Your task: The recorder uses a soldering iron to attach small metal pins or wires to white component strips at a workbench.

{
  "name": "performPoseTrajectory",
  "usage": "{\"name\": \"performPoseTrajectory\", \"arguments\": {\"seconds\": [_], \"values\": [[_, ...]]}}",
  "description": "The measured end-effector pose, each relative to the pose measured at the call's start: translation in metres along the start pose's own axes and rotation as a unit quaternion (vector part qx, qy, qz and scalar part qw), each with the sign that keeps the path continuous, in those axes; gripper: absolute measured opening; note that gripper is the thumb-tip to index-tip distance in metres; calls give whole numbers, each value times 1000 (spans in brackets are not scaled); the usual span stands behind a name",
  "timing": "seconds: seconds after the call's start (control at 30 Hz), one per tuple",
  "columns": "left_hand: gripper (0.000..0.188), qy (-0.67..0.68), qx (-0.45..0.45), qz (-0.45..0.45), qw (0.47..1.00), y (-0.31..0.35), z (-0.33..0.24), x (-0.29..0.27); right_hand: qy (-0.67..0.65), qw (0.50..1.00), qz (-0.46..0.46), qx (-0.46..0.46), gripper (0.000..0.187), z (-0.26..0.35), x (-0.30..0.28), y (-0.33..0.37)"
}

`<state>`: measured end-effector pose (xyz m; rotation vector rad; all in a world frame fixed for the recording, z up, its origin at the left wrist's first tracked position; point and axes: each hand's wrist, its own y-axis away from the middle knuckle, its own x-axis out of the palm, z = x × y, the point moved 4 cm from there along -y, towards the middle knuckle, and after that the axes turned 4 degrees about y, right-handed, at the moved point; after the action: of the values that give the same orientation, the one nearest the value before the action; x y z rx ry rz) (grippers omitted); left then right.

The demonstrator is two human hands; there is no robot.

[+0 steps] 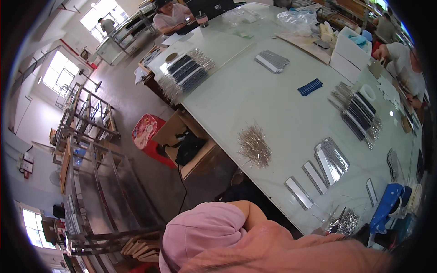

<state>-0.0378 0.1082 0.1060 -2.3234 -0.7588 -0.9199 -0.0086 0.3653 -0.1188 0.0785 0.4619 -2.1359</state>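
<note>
With fingers too hidden past the forearms (277,234) to tell whether open or gripping, probably best to tease pieces singly from the silver wiry pile (349,221) at lower right of the surface (291,118), leaving laid-out strips (299,193) undisturbed.

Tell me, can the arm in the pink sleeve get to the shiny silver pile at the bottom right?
Probably yes: the pink-sleeved arm stretches toward the silver pile, and nothing clearly blocks the way, though that crowded corner makes it hard to be sure.
</note>
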Motion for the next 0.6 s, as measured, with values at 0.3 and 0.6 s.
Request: {"name": "performPoseTrajectory", "arguments": {"seconds": [0.3,0.6], "values": [[55,-99,21,-35,994,-17,-15,-18,-62,996,47,-38,15,12,3,-6],[53,-30,-54,129,990,20,22,22,74,990,-98,-68,16,73,17,15]]}}
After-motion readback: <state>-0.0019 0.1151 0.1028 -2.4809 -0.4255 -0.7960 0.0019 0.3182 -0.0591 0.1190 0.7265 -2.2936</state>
